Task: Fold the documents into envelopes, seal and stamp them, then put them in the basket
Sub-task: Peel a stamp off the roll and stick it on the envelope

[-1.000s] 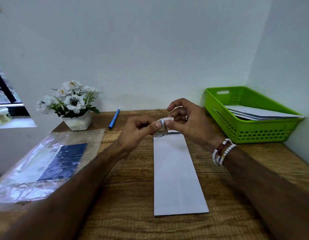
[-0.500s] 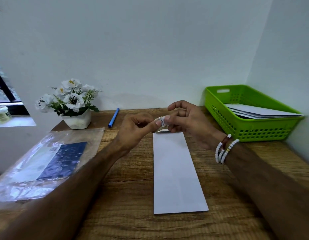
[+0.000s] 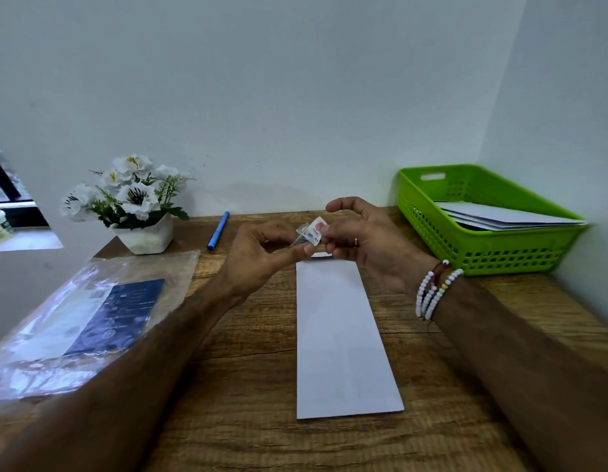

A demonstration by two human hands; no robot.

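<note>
Stamp (image 3: pixel 314 231) now exposed; left hand (image 3: pixel 258 264), right hand (image 3: pixel 367 243) both pinch it over envelope (image 3: pixel 343 335).

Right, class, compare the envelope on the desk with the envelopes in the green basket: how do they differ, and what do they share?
The desk envelope lies alone; the basket envelopes are stacked in the green basket. The desk envelope points away from the person; the basket envelopes lie crosswise, slightly fanned. Both are white, plain and long.
</note>
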